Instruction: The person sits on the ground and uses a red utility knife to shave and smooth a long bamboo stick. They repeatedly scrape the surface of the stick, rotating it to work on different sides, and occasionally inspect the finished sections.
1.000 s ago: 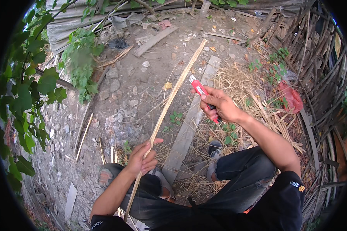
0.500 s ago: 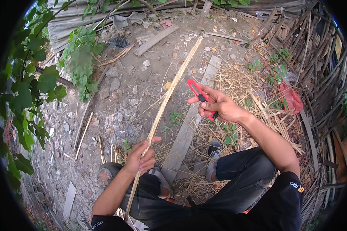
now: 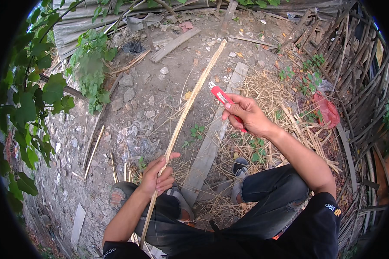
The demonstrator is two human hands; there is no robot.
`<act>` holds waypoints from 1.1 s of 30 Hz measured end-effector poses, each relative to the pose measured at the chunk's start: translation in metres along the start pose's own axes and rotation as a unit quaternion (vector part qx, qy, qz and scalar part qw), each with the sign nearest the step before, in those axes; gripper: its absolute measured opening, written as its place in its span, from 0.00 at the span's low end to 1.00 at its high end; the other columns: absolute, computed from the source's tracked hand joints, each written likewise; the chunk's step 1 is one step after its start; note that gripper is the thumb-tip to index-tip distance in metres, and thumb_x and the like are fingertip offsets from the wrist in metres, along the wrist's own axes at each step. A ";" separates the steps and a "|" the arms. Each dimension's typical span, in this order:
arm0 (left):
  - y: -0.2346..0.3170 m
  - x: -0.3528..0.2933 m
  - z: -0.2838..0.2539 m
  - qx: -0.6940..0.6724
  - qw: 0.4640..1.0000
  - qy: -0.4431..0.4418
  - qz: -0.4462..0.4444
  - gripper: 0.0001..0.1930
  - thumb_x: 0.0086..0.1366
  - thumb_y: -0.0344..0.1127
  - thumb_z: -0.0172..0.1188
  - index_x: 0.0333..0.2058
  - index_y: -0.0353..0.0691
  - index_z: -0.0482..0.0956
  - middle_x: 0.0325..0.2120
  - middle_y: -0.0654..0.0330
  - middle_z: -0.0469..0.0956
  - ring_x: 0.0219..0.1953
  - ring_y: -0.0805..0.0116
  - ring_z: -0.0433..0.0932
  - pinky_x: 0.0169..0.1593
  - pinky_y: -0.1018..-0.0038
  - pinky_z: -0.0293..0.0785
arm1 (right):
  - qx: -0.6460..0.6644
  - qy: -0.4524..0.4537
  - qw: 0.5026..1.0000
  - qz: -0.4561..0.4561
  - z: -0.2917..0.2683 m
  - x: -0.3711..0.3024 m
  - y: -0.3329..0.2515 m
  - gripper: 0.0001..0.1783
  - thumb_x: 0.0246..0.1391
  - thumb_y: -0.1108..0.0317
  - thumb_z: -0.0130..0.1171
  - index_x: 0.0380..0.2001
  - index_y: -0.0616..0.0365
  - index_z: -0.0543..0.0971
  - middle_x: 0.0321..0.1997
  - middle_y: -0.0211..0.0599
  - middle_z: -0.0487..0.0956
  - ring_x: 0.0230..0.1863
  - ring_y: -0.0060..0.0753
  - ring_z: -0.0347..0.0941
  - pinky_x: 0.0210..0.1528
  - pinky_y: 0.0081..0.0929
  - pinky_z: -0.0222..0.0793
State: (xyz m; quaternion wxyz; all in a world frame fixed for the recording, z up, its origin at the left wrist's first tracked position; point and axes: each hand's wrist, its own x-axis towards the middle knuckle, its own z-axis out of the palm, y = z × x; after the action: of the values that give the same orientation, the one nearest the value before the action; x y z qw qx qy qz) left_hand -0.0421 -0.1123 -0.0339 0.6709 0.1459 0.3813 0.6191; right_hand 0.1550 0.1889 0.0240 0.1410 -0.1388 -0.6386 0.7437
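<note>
A long, pale bamboo strip (image 3: 186, 108) slants from my lap up to the far middle of the ground. My left hand (image 3: 157, 176) is wrapped round its lower part, with the index finger sticking out to the right. To the right of the strip, my right hand (image 3: 248, 115) is closed on a red box cutter (image 3: 220, 94). The cutter's front end points up and left toward the strip, apart from it. Whether its blade is out is too small to tell. My fingers cover the rear part of the cutter.
A grey plank (image 3: 207, 151) lies on the ground between my feet. Straw-like shavings (image 3: 263, 93) and cut strips are strewn to its right, near a red plastic bag (image 3: 325, 110). A stick fence (image 3: 358, 64) stands at right; leafy vines (image 3: 52, 90) hang at left.
The box cutter has turned over in my right hand, from its black slider side to its plain red side, with the thumb now laid along it. My left hand has barely moved.
</note>
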 end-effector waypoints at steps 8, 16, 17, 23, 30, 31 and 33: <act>0.000 0.000 0.001 0.002 1.000 0.008 -0.001 0.25 0.80 0.48 0.39 0.65 0.38 0.64 0.11 0.71 0.54 0.09 0.82 0.51 0.12 0.83 0.49 | -0.001 -0.003 1.000 -0.021 0.001 0.000 0.001 0.26 0.72 0.65 0.50 0.69 0.59 0.64 0.35 0.35 0.81 0.18 0.15 0.62 0.18 0.16 0.58; 0.001 0.000 0.003 -0.004 1.000 0.005 0.003 0.25 0.80 0.47 0.40 0.66 0.35 0.63 0.11 0.72 0.53 0.10 0.82 0.52 0.13 0.83 0.49 | 0.110 -0.059 0.992 0.003 -0.007 0.000 -0.003 0.29 0.71 0.69 0.48 0.72 0.59 0.58 0.43 0.40 0.81 0.25 0.18 0.66 0.24 0.17 0.61; 0.001 0.000 0.003 -0.004 1.000 0.005 0.004 0.25 0.80 0.47 0.40 0.66 0.35 0.63 0.11 0.72 0.53 0.10 0.83 0.52 0.13 0.83 0.49 | 0.111 -0.060 0.992 0.005 -0.006 0.000 -0.003 0.30 0.71 0.70 0.48 0.72 0.59 0.56 0.46 0.41 0.80 0.27 0.18 0.66 0.26 0.17 0.62; 0.002 -0.001 0.003 0.004 1.000 0.007 0.011 0.25 0.80 0.47 0.40 0.66 0.35 0.63 0.11 0.71 0.53 0.10 0.83 0.52 0.13 0.83 0.49 | 0.035 -0.068 0.997 0.030 0.003 -0.001 -0.007 0.33 0.68 0.75 0.47 0.74 0.58 0.53 0.55 0.43 0.76 0.33 0.19 0.67 0.33 0.17 0.64; 0.002 -0.001 0.002 0.001 1.000 0.007 0.017 0.25 0.80 0.46 0.39 0.66 0.35 0.63 0.11 0.71 0.53 0.10 0.82 0.52 0.12 0.83 0.49 | -0.018 -0.084 0.996 0.023 0.001 -0.002 -0.007 0.40 0.62 0.82 0.47 0.75 0.56 0.51 0.61 0.38 0.74 0.38 0.18 0.68 0.40 0.17 0.68; 0.002 -0.002 0.002 -0.001 1.000 0.008 0.018 0.25 0.80 0.46 0.39 0.66 0.35 0.63 0.11 0.71 0.53 0.10 0.82 0.52 0.12 0.83 0.49 | -0.021 -0.087 0.996 0.022 0.001 -0.002 -0.008 0.41 0.60 0.83 0.47 0.75 0.56 0.51 0.62 0.37 0.74 0.40 0.18 0.68 0.41 0.17 0.69; 0.001 -0.001 0.000 -0.004 1.000 0.001 0.021 0.25 0.80 0.46 0.39 0.66 0.35 0.63 0.11 0.71 0.53 0.10 0.82 0.52 0.12 0.83 0.49 | -0.046 -0.091 0.995 0.018 0.001 -0.002 -0.009 0.43 0.56 0.85 0.46 0.75 0.56 0.52 0.64 0.36 0.73 0.42 0.18 0.68 0.44 0.17 0.70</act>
State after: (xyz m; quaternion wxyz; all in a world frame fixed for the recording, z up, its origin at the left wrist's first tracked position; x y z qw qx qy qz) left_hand -0.0431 -0.1133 -0.0325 0.6583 0.1502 0.3761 0.6345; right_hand 0.1571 0.1888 0.0329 0.0626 -0.0882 -0.6799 0.7253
